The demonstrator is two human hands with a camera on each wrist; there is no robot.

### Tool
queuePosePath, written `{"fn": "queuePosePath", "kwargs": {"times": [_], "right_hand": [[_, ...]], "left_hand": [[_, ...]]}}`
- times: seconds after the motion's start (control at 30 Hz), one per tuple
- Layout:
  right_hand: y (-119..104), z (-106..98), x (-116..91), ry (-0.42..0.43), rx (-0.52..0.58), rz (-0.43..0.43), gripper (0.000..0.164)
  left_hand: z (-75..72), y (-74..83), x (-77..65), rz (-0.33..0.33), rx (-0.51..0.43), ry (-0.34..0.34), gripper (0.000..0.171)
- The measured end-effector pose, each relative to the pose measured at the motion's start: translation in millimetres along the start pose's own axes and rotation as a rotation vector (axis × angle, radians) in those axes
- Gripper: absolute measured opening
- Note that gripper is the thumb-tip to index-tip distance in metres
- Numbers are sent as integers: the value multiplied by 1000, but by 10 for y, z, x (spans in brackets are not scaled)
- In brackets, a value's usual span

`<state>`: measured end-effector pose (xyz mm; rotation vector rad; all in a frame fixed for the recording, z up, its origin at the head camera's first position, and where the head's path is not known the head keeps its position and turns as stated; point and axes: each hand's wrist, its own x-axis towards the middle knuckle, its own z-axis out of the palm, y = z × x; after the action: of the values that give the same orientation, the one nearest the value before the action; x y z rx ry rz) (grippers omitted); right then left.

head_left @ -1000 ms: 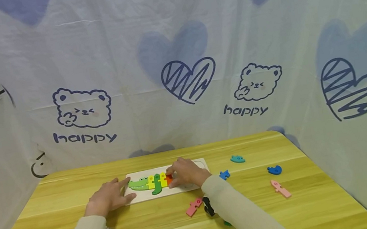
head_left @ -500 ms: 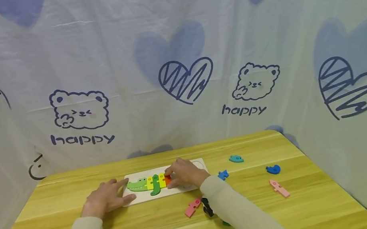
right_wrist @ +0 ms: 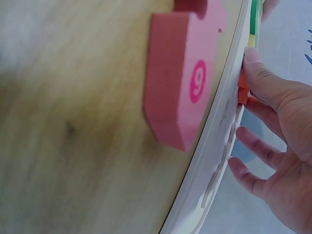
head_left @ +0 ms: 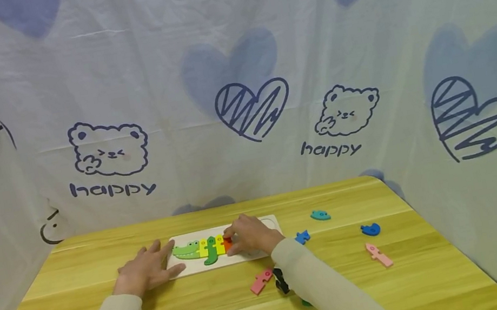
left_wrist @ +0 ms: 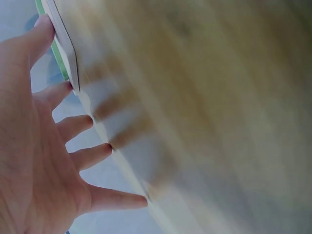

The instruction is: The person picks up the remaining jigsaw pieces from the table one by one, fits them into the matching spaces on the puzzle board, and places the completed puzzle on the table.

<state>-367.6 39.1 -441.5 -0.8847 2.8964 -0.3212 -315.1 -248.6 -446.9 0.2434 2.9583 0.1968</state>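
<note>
A white crocodile puzzle board point(head_left: 193, 268) lies on the table, holding a green head piece point(head_left: 186, 251), yellow pieces and a green leg piece point(head_left: 212, 251). My left hand point(head_left: 143, 270) rests at the board's left end with fingers spread and straight; in the left wrist view its thumb and index fingertip touch the board's edge. My right hand point(head_left: 253, 235) pinches an orange puzzle piece point(head_left: 228, 244) beside the yellow one, over the board. In the right wrist view, thumb and index finger are at the orange piece, with the other fingers loosely bent. The hand partly hides the piece.
A pink piece marked 9 point(right_wrist: 187, 83) lies in front of the board, near the right wrist. To the right are a teal piece point(head_left: 320, 215), blue pieces point(head_left: 371, 230) and a light pink piece point(head_left: 379, 255). A green piece point(head_left: 306, 303) is partly under the right sleeve.
The view has shifted slightly. My left hand's fingers have moved a little at the board's left end. My right hand stays on the orange piece in about the same place.
</note>
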Motion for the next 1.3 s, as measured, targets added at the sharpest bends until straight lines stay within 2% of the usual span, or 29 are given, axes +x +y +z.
{"fn": "queuePosePath", "kwargs": {"times": [0.37,0.63,0.83,1.13,1.3], "right_hand": [[10,9,5,-4,-15,8,51],[12,-17,-34,-26,-78,-75,49],[60,-133,-138,-34,-27,-144,47],[217,-331,-336,-1,23,-141,42],[360,-406,-448,19,8,-160,41]], "left_hand": [[15,1,15,14,-5,8,91],[22,7,-1,18,-8,16,90],[39,5,7,25,14,35,90],[78,-34,51,57,38,68,91],[82,-29,59,62,33,73,91]]}}
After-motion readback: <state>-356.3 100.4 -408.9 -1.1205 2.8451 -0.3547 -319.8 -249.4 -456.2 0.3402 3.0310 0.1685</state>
